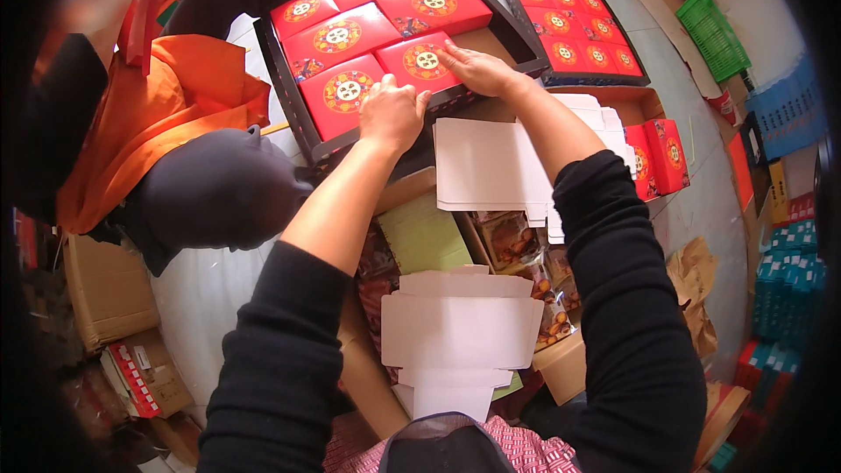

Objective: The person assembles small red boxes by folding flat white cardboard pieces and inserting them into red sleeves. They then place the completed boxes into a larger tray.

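Note:
A large black-rimmed tray (285, 103) holds several red gift boxes with round gold emblems, at the top of the view. My left hand (394, 112) is closed, its fingers curled at the near edge of a red box (412, 59) in the tray's front row. My right hand (477, 68) lies against that box's right end, fingers stretched out and pressed to its side. Left of it sits another red box (337, 96). Bare tray bottom (491, 42) shows to the right of the boxes. The undersides of both hands are hidden.
A second black tray (574, 33) of red boxes stands at right. White unfolded cartons (460, 320) lie over an open cardboard box (359, 377) of packaged goods before me. Another person in an orange garment (166, 96) is close at left. A green crate (711, 35) stands far right.

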Demonstrator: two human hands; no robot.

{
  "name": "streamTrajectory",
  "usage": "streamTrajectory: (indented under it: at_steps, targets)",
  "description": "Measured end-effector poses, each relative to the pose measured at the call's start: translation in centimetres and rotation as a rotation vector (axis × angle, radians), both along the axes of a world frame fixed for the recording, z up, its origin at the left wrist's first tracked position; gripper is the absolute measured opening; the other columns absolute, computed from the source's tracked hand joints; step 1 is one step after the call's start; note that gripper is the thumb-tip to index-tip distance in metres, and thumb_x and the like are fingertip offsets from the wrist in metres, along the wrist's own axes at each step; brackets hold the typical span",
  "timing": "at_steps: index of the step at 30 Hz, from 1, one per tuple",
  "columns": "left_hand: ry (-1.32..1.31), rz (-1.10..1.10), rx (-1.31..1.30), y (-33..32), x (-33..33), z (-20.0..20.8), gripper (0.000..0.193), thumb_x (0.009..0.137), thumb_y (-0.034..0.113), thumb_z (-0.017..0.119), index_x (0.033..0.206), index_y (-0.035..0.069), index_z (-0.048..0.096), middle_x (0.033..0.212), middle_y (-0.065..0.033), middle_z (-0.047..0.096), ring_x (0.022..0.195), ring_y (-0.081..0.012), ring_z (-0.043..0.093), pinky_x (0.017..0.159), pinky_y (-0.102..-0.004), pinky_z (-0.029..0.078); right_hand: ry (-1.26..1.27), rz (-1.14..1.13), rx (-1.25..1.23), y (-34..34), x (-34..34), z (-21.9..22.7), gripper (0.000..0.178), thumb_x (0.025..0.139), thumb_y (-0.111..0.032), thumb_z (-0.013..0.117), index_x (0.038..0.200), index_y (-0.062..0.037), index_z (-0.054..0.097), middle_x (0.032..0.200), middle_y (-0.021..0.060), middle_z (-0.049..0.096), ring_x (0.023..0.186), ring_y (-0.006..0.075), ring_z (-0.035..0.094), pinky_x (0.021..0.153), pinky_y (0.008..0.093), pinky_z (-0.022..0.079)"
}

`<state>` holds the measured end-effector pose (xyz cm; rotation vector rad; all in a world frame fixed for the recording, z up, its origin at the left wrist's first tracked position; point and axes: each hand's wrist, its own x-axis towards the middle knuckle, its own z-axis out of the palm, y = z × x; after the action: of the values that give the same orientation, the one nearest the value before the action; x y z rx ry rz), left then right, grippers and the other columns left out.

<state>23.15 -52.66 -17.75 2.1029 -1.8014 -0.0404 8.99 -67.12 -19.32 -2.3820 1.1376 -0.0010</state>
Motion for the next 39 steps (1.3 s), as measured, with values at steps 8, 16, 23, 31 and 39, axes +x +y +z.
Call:
streamTrajectory:
  at_steps: [8, 16, 23, 31, 39]
  targets:
    - [0.085, -0.159, -0.288, 2.9, 1.7, 4.0, 0.041, 0.085, 0.022, 0.066, 0.12, 0.002, 0.056, 0.114, -0.0236, 0.057, 0.105, -0.0328, 0.058, 0.09, -0.0416, 0.046, -0.432, -0.151, -0.679, 2.4, -2.7, -0.7, 0.06, 0.089, -0.046, 0.054, 0.132, -0.006, 0.047, 0.136, 0.0162, 0.047, 0.125, 0.0325, 0.045, 0.101, 0.0426, 0.039]
    - [0.51, -0.264, 0.223, 32.1, 0.2, 16.7, 0.04, 0.082, -0.004, 0.059, 0.122, 0.002, 0.054, 0.113, -0.011, 0.056, 0.095, -0.0177, 0.058, 0.084, -0.0285, 0.046, -0.014, 0.433, -0.22, 32.6, -15.0, 3.2, 0.087, 0.066, -0.047, 0.078, 0.133, -0.0015, 0.045, 0.144, 0.0215, 0.033, 0.136, 0.0374, 0.027, 0.107, 0.0565, 0.026]
    - [0.95, 0.204, -0.13, 45.7, -6.1, 14.4, 0.023, 0.086, 0.002, 0.061, 0.108, -0.001, 0.06, 0.102, -0.0107, 0.061, 0.087, -0.0144, 0.061, 0.077, -0.0255, 0.049, 0.288, 0.624, -0.071, 48.0, -14.4, 6.3, 0.106, 0.057, -0.063, 0.074, 0.133, 0.0056, 0.043, 0.147, 0.0264, 0.024, 0.139, 0.0444, 0.016, 0.106, 0.0661, 0.016]
    - [1.018, 0.201, 0.191, 51.4, -8.4, 11.3, 0.018, 0.088, 0.011, 0.061, 0.1, -0.002, 0.063, 0.089, -0.0101, 0.065, 0.078, -0.015, 0.064, 0.071, -0.0256, 0.05, 0.332, 0.535, -0.193, 59.8, -17.1, 6.0, 0.084, 0.067, -0.042, 0.071, 0.131, 0.0058, 0.045, 0.146, 0.0263, 0.026, 0.132, 0.0492, 0.027, 0.099, 0.0682, 0.028]
    - [1.167, 0.228, 0.204, 54.1, -8.0, 9.4, 0.021, 0.086, 0.014, 0.064, 0.101, -0.001, 0.064, 0.088, -0.0087, 0.068, 0.081, -0.0141, 0.063, 0.073, -0.0273, 0.049, 0.138, 0.435, -0.291, 60.8, -19.0, 1.6, 0.045, 0.078, -0.011, 0.053, 0.119, 0.007, 0.054, 0.131, 0.0221, 0.049, 0.119, 0.0432, 0.047, 0.099, 0.0456, 0.04]
